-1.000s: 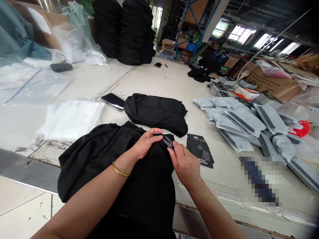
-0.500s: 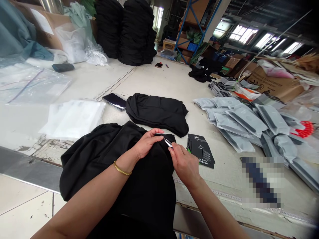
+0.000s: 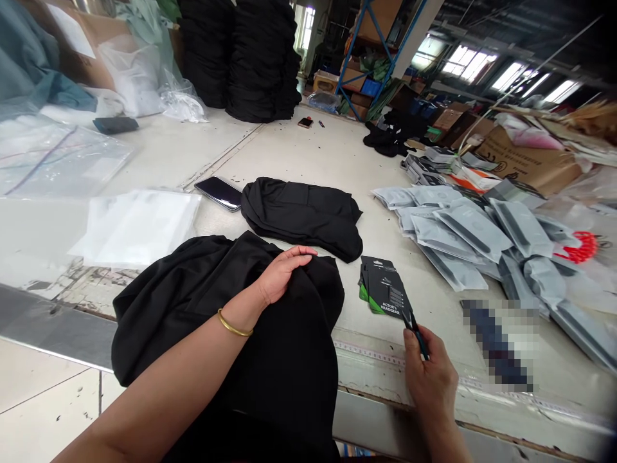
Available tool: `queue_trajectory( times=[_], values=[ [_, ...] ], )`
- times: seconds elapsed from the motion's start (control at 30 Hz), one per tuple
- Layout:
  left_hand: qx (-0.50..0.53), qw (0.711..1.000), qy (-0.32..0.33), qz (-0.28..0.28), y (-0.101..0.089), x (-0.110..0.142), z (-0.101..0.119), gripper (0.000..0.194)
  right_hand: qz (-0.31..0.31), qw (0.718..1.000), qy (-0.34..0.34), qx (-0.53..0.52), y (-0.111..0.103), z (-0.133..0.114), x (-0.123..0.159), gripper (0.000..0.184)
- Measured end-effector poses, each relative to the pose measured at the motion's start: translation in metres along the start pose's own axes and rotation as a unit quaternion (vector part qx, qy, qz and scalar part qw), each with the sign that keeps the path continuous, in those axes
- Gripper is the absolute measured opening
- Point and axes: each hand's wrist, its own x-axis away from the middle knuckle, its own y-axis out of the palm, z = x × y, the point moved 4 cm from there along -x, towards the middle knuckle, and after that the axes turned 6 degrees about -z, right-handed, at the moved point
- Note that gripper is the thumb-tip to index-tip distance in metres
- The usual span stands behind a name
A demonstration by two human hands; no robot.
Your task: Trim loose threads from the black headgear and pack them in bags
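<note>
My left hand (image 3: 279, 273), with a gold bangle above its wrist, is closed on the upper edge of a large black cloth (image 3: 289, 360). The cloth hangs in loose folds over the front edge of the table. Off to the right, my right hand (image 3: 431, 370) grips a small pair of thread snips (image 3: 417, 334) with dark blades pointing up and away. The snips' tips lie over the lower corner of a stack of black printed cards (image 3: 385, 283). A second, folded black cloth (image 3: 301, 215) rests just beyond my left hand.
White plastic bags (image 3: 139, 225) lie at left, a phone (image 3: 219, 192) beside the folded cloth. Several packed grey pouches (image 3: 472, 231) spread across the right. Tall stacks of black fabric (image 3: 263, 61) rise at the back. A measuring tape (image 3: 371, 354) runs along the table's front edge.
My right hand has moved away from the cloth edge, right and toward me, carrying the snips to the cards. My left hand keeps its hold; the cloth near it has folded over.
</note>
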Motion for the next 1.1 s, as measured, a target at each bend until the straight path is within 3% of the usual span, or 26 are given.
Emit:
queue_trajectory(
  times=[0.1, 0.17, 0.27, 0.33, 0.4, 0.5, 0.57, 0.63, 0.7, 0.8, 0.93, 1.0, 1.1],
  values=[
    [0.001, 1.000, 0.001, 0.005, 0.001, 0.000, 0.001, 0.017, 0.002, 0.996, -0.044, 0.083, 0.000, 0.024, 0.005, 0.058],
    [0.002, 1.000, -0.001, 0.011, 0.000, 0.001, 0.002, 0.018, 0.016, 0.989, -0.084, 0.121, 0.001, 0.026, 0.006, 0.057],
    [0.004, 1.000, -0.002, 0.027, -0.002, 0.002, 0.001, 0.018, 0.066, 0.982, -0.119, 0.132, -0.003, 0.011, 0.009, 0.049],
    [0.006, 0.999, 0.001, 0.040, -0.004, 0.002, -0.001, 0.019, 0.062, 0.988, -0.126, 0.067, -0.006, -0.008, 0.016, 0.044],
    [0.001, 0.999, 0.002, 0.052, -0.006, 0.000, -0.004, 0.023, -0.031, 0.991, -0.120, -0.051, -0.002, -0.032, 0.030, 0.038],
    [-0.062, 0.996, 0.014, 0.063, -0.003, 0.000, -0.001, 0.037, -0.190, 0.957, -0.119, -0.185, 0.007, -0.072, 0.063, 0.029],
    [-0.183, 0.979, 0.064, 0.068, 0.004, 0.008, 0.016, 0.040, -0.194, 0.946, -0.172, -0.193, 0.004, -0.094, 0.083, 0.027],
    [-0.354, 0.921, 0.147, 0.068, 0.015, 0.026, 0.045, 0.040, -0.161, 0.940, -0.243, -0.176, -0.004, -0.108, 0.097, 0.032],
    [-0.520, 0.825, 0.214, 0.061, 0.024, 0.053, 0.073, 0.037, -0.156, 0.922, -0.312, -0.165, -0.010, -0.114, 0.106, 0.044],
    [-0.686, 0.699, 0.199, 0.036, 0.017, 0.100, 0.092, 0.033, -0.204, 0.886, -0.394, -0.136, -0.009, -0.115, 0.114, 0.059],
    [-0.792, 0.601, 0.098, -0.043, -0.023, 0.161, 0.067, 0.043, -0.224, 0.864, -0.427, -0.143, -0.007, -0.111, 0.114, 0.038],
    [-0.817, 0.562, 0.099, -0.081, -0.038, 0.188, 0.050, 0.050, -0.228, 0.862, -0.410, -0.193, -0.010, -0.111, 0.109, 0.034],
    [-0.836, 0.526, 0.112, -0.112, -0.049, 0.215, 0.036, 0.058, -0.240, 0.869, -0.344, -0.263, -0.014, -0.116, 0.095, 0.027]
  ],
)
